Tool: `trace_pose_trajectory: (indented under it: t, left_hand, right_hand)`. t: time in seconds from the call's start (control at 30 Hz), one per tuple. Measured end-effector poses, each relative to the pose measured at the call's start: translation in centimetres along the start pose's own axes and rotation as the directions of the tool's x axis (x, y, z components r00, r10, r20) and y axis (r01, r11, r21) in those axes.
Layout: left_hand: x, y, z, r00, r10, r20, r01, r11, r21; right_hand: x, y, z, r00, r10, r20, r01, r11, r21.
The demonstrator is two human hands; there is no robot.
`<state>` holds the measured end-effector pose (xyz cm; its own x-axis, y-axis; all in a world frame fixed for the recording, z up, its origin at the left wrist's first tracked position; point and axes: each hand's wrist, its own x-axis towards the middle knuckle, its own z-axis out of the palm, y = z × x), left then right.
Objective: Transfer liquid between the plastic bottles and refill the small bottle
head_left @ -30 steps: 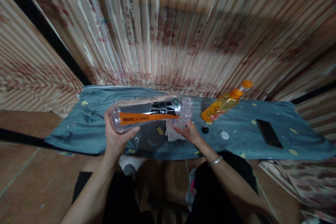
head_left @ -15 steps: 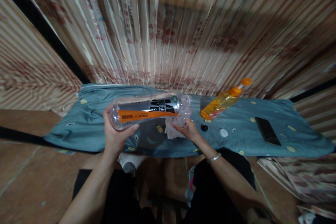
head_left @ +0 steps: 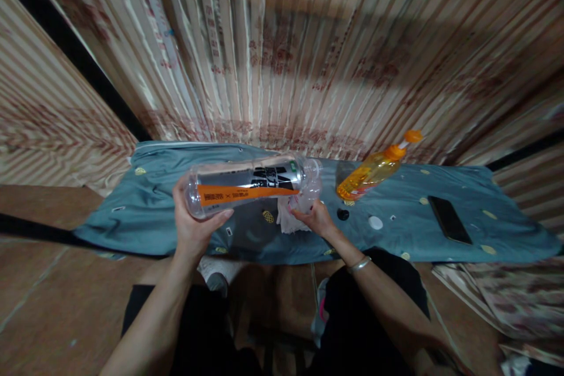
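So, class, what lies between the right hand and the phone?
In the head view, a small black object and a white disc lie on the cloth between the right hand and the phone.

Single head-worn view, looking forward and down, teal cloth [head_left: 150, 200] near, curtain [head_left: 282, 88] beyond

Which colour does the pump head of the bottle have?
The pump head is orange; the head view shows it best.
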<state>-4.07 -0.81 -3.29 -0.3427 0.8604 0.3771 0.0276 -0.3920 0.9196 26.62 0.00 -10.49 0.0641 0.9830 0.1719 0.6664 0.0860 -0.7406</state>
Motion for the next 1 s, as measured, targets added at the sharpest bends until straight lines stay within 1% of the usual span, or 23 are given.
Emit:
trace_pose_trajectory:
  t: [0.3, 0.67, 0.8, 0.93, 1.0]
  left_hand:
    - [0.02, -0.15, -0.17, 1.000, 0.014, 0.000, -0.014, 1.000, 0.016]
    - [0.04, 0.15, -0.10, 1.000, -0.011, -0.019, 0.011, 1.000, 0.006]
    - [0.07, 0.03, -0.13, 1.000, -0.006, -0.005, 0.006, 1.000, -0.004]
    - [0.03, -0.35, -0.25, 1.000, -0.001, -0.009, 0.001, 1.000, -0.008]
    - [0.01, -0.50, -0.26, 1.000, 0.020, -0.009, -0.020, 1.000, 0.011]
  right_hand:
    - [0.00, 0.26, 0.10, 1.000, -0.028, -0.010, 0.028, 1.000, 0.004]
    - [0.05, 0.29, 0.09, 1.000, -0.016, 0.005, 0.016, 1.000, 0.007]
    - [0.03, 0.34, 0.13, 1.000, -0.002, 0.010, 0.002, 1.000, 0.012]
    - [0.07, 0.67, 0.26, 1.000, -0.030, 0.002, 0.030, 0.999, 0.011]
    - [0.12, 0.86, 0.34, 0.998, -0.056, -0.002, 0.056, 0.998, 0.009]
